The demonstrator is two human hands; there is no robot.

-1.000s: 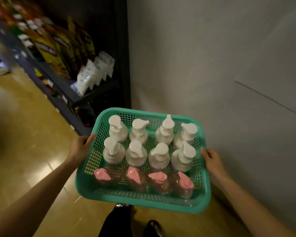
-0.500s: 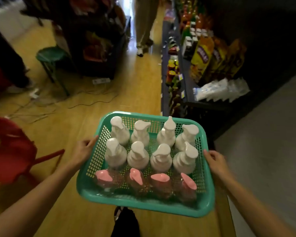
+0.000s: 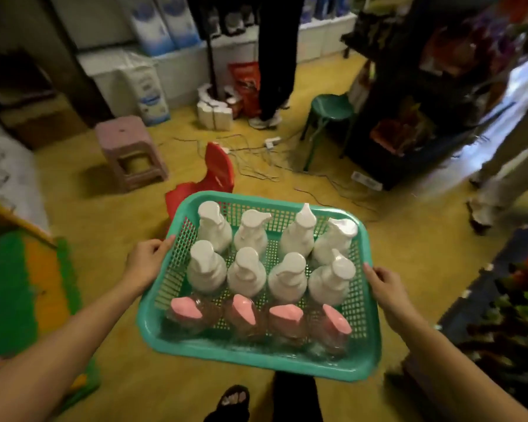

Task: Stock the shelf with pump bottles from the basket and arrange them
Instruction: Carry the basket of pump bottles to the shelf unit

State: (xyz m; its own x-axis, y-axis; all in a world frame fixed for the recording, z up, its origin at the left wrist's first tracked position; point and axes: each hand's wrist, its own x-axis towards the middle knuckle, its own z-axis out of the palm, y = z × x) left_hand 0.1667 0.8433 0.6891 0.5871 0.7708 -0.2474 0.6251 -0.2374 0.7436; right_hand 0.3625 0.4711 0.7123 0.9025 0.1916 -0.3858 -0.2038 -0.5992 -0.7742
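The step in hand looks like carrying: no bottle has left the basket (image 3: 256, 357), and it hangs in the air between the two hands, over the floor. The left hand (image 3: 144, 263) has its fingers (image 3: 165, 242) clamped on the left rim, thumb on top; the right hand (image 3: 387, 287) grips the right rim the same way, fingers curled under the edge. Between the hands stand eight white bottles (image 3: 247, 272) in two rows on the far side, upright and touching one another, and four clear bottles with pink pumps (image 3: 287, 312) in the near row.

The next move, as I judge it, calls for bringing the load to the shelf meant for it and setting it down or propping it so one hand comes free to lift bottles out. Which shelf that is I cannot tell; a dark rack (image 3: 415, 95) stands well beyond the right hand.

Room ahead is tight. A red chair (image 3: 217, 175) sits just past the far rim, cables (image 3: 256, 159) trail over the floor beyond it, and a pink stool (image 3: 128, 147) and green stool (image 3: 329, 111) stand farther off. A bystander's legs (image 3: 275, 56) block the far end
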